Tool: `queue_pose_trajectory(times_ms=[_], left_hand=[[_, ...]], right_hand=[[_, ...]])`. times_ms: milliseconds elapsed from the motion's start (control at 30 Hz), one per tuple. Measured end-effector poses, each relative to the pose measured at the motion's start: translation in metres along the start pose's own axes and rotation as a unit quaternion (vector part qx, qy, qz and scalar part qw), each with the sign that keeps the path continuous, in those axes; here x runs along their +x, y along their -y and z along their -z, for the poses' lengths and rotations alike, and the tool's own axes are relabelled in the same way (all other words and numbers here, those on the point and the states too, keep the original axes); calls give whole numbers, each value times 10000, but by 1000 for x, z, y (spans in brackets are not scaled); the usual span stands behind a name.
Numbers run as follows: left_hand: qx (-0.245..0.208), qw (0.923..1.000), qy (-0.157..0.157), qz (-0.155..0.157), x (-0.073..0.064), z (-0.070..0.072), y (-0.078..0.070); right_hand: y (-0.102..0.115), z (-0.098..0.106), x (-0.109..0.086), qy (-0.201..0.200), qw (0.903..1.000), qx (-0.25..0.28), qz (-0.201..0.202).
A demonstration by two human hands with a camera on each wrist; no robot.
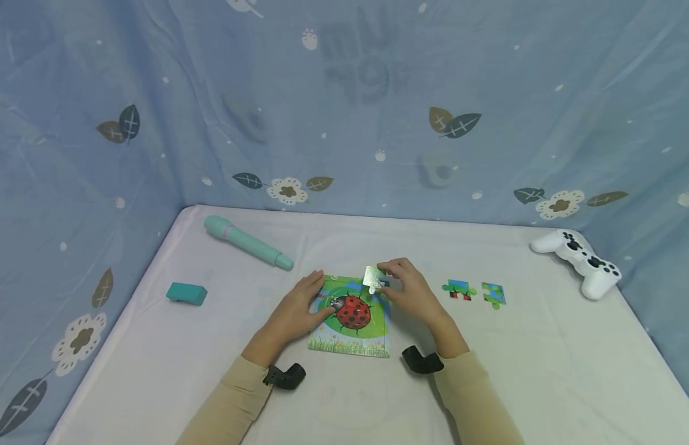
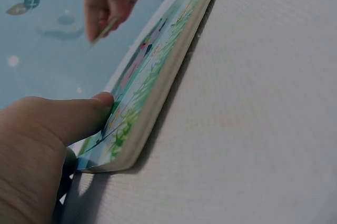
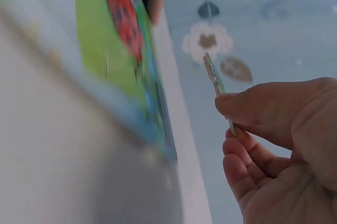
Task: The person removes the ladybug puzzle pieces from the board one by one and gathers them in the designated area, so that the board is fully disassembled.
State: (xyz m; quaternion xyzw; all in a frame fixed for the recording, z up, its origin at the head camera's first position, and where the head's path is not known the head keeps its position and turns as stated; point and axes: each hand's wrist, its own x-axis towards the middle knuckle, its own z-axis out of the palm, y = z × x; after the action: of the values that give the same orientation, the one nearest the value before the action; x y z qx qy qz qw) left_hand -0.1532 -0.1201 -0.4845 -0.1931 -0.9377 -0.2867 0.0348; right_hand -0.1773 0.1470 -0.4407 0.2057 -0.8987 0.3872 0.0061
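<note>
A ladybug jigsaw puzzle board (image 1: 348, 347) lies flat on the table in front of the person. The left hand (image 1: 295, 313) holds its left side, with the thumb on the picture and the other fingers along the edge. Over the board's upper right part, the right hand (image 1: 413, 295) pinches a puzzle piece (image 1: 372, 279) between thumb and fingers. In the right wrist view this puzzle piece (image 3: 212, 74) appears edge-on, raised apart from the board. To the right of the board lie two loose puzzle pieces, one with red and black (image 1: 460, 290) and one mostly green and blue (image 1: 494, 295).
A teal microphone-shaped object (image 1: 248, 242) lies at the back left, with a small teal block (image 1: 186, 293) nearer the left edge. At the far right sits a white game controller (image 1: 578, 259). Blue patterned cloth (image 1: 344, 123) hangs behind the white-covered table (image 1: 355, 408).
</note>
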Motion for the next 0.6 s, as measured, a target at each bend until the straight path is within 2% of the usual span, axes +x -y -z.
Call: queue_pose_trajectory(times_ms=[333,467,600], left_hand=[[21,9999,154,20,0,0,0],[17,9999,125,9,0,1,0],[-37,10000,90,-17,0,0,0]], right_hand=[[-43,36,-29,-37,9989,-22,-475],[-54,44,-33,-142,9981,-156,-587],[-61,46,-34,-51,9976,-307,-622]])
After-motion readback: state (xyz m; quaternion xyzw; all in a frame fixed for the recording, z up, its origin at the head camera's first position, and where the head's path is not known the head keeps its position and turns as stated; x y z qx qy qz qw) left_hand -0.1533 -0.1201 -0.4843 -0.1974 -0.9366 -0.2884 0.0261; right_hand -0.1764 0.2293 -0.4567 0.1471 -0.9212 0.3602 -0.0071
